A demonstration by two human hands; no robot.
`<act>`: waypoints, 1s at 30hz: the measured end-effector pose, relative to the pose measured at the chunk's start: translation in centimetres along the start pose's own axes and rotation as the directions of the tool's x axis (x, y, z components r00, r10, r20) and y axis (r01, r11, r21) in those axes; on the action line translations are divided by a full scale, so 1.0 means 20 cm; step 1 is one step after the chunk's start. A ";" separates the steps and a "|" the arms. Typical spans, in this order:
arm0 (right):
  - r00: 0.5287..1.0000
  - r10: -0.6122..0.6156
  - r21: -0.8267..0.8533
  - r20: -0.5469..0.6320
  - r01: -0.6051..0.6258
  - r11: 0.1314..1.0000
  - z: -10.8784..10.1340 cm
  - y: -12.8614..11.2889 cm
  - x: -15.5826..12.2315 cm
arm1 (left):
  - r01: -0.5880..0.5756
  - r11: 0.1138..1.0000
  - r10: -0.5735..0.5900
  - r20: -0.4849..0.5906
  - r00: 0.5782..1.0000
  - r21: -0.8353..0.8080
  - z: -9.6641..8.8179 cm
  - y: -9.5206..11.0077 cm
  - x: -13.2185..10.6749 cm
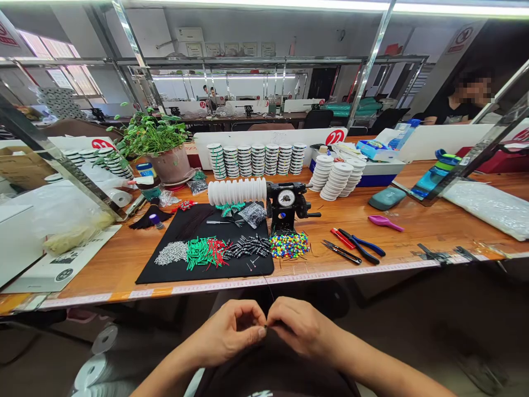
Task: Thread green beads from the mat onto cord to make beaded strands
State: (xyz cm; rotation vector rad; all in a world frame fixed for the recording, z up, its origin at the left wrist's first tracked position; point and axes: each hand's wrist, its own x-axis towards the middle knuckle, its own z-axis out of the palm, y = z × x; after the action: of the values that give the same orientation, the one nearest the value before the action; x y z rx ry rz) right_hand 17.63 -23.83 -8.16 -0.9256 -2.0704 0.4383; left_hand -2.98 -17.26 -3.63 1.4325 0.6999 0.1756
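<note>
A long wooden surface (pixel 417 242) is laid out under strip lights in a workshop, and a thin black cord (pixel 269 289) is held just in front of its edge. A small dark piece (pixel 265 326), too small to identify, is pinched at the cord's lower end. Both the left hand (pixel 227 332) and the right hand (pixel 300 326) are closed to a fine pinch, their fingertips meeting around the cord, and they are held below the edge of the surface. The cord's long axis runs away from the person, rising and leaning slightly left towards the front of a black mat (pixel 198 274). Its upper end is lost against the mat.

Only this one strand is being handled. Silver beads (pixel 171 252), green and red tubes (pixel 206 253), black beads (pixel 247 246) and multicoloured beads (pixel 289 245) lie heaped on or beside the mat. Behind them, a bundle of black cords (pixel 192 220) is laid out, and a finished-looking black tassel (pixel 149 218) rests at the mat's far left corner. Blue-handled pliers (pixel 361 245) and scissors (pixel 341 252) are set to the right.
</note>
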 end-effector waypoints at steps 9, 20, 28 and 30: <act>0.985 -0.124 -0.097 0.118 0.135 0.986 -0.05 0.00 0.00 | 0.039 0.979 -0.024 0.081 0.996 -0.199 -0.01 -0.02 0.03; 0.956 -0.207 -0.264 0.206 0.258 0.929 -0.06 -0.04 0.05 | 0.160 0.913 -0.108 0.157 0.982 -0.374 -0.02 -0.11 0.06; 0.995 -0.026 -0.061 0.099 0.032 0.998 0.03 0.02 0.01 | 0.028 0.954 -0.022 0.022 1.000 -0.299 0.00 -0.09 0.03; 0.995 0.061 -0.020 0.080 -0.059 0.998 0.04 0.01 0.01 | -0.025 0.967 0.009 -0.066 0.998 -0.253 0.02 -0.09 0.02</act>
State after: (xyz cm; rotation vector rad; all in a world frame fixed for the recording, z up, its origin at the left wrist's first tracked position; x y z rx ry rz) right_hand 17.04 -23.48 -8.71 -0.9975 -2.1264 0.4966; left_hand -3.00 -17.58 -5.39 1.1918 0.6919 0.3150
